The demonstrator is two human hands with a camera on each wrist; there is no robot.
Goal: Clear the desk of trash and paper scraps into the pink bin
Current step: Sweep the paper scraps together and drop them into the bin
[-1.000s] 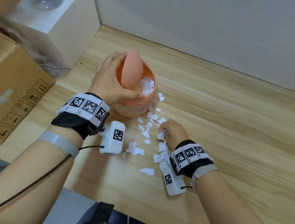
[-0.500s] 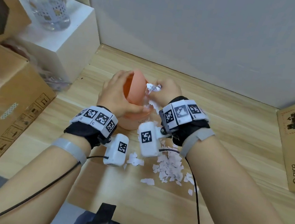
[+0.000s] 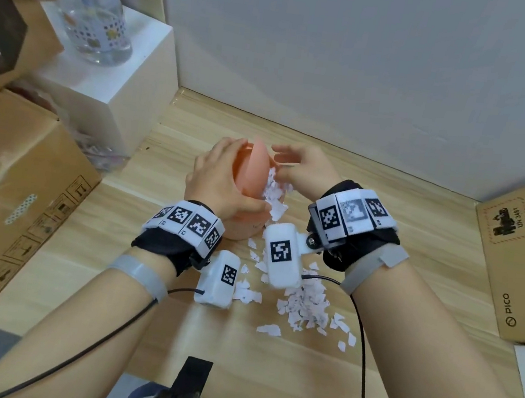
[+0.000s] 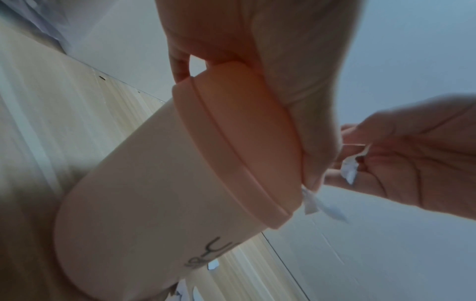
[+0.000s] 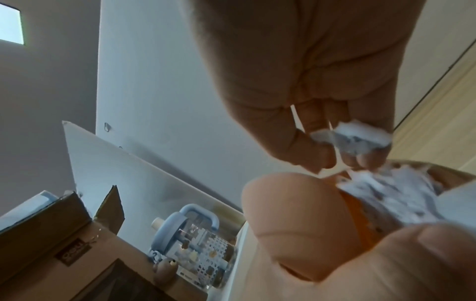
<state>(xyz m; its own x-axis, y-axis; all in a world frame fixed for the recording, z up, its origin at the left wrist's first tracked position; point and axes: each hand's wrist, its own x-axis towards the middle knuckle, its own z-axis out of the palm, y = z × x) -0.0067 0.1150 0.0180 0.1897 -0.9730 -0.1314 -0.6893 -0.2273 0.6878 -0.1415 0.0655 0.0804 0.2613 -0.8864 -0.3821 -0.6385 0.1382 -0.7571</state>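
Note:
The pink bin (image 3: 245, 230) stands on the wooden desk (image 3: 420, 221), its flap lid (image 3: 254, 172) tipped upright. My left hand (image 3: 219, 186) grips the bin's rim and holds that lid up; the left wrist view shows the bin (image 4: 154, 173) from the side. My right hand (image 3: 305, 174) hovers just over the opening, fingertips pinching a wad of white paper scraps (image 5: 355, 138). Some scraps (image 3: 275, 197) are falling into the bin, which is heaped with paper (image 5: 386, 193). A pile of torn scraps (image 3: 304, 302) lies on the desk in front of the bin.
A large cardboard box (image 3: 12, 190) stands to the left and another cardboard box (image 3: 522, 262) at the right edge. A white block (image 3: 128, 85) carrying a clear bottle (image 3: 94, 16) sits at back left. The grey wall (image 3: 374, 62) is right behind the bin.
The right hand gathered scraps from the desk pile, lifted them to the bin's opening, and its fingers are now loosening so that pieces drop. The left hand has stayed on the bin.

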